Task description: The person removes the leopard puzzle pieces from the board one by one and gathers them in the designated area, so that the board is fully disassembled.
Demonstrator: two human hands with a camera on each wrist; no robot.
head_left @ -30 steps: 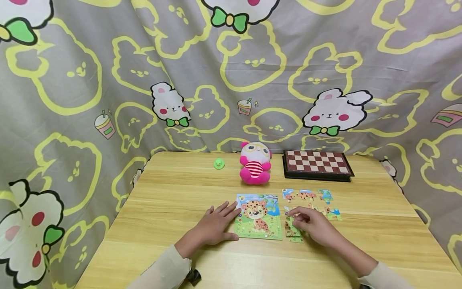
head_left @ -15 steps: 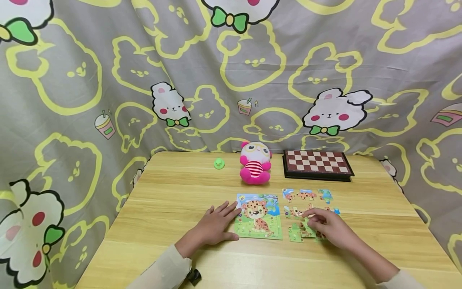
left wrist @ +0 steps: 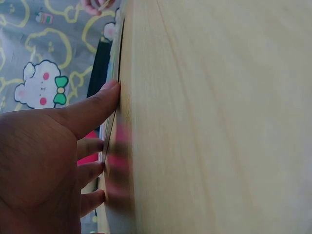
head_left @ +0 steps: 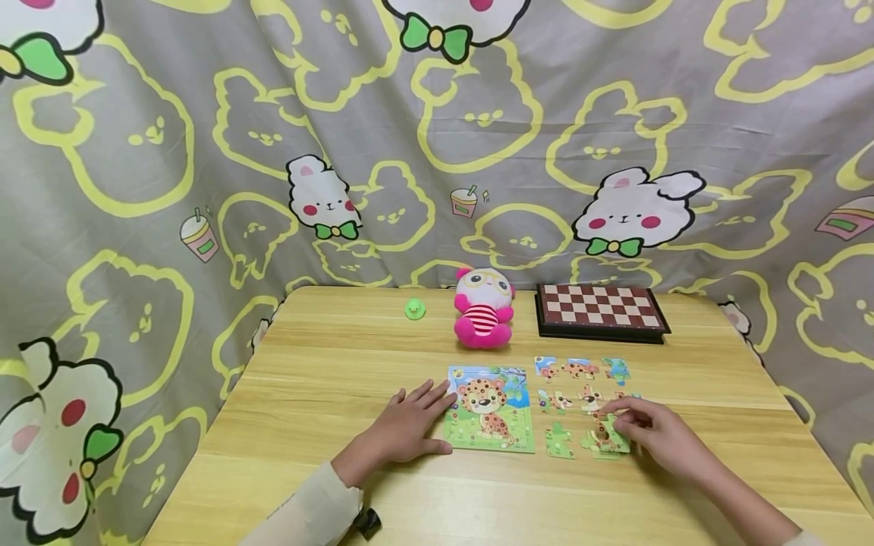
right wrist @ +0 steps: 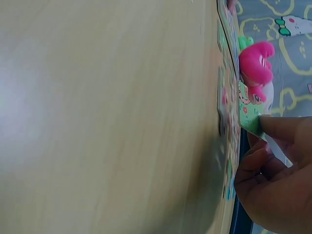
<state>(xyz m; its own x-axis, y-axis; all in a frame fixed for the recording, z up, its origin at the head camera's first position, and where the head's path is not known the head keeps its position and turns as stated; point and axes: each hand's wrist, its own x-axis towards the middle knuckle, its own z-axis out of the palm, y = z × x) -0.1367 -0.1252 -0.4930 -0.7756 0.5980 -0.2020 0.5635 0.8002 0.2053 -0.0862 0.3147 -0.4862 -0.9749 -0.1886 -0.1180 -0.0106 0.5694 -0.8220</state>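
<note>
My left hand (head_left: pixel 407 426) lies with spread, straight fingers on the table, fingertips at the left edge of a square leopard jigsaw board (head_left: pixel 488 413). In the left wrist view its thumb (left wrist: pixel 100 102) reaches along the table's surface. My right hand (head_left: pixel 658 432) pinches a green jigsaw piece (right wrist: pixel 249 113) between thumb and fingers. That piece is tilted and raised over the lower right of the loose jigsaw pieces (head_left: pixel 560 440), overlapping some of them in the head view. The loose pieces are spread in rough rows to the right of the board.
Behind the board sits a pink and white plush panda (head_left: pixel 482 311). A small green duck toy (head_left: pixel 414 309) stands to its left, and a checkered board-game box (head_left: pixel 601 311) to its right. A patterned curtain (head_left: pixel 382 136) closes off the back of the wooden table (head_left: pixel 307 379).
My right hand has moved rightward with the pinched jigsaw piece, from beside the board to the right end of the lower row. The left hand stays in place.
</note>
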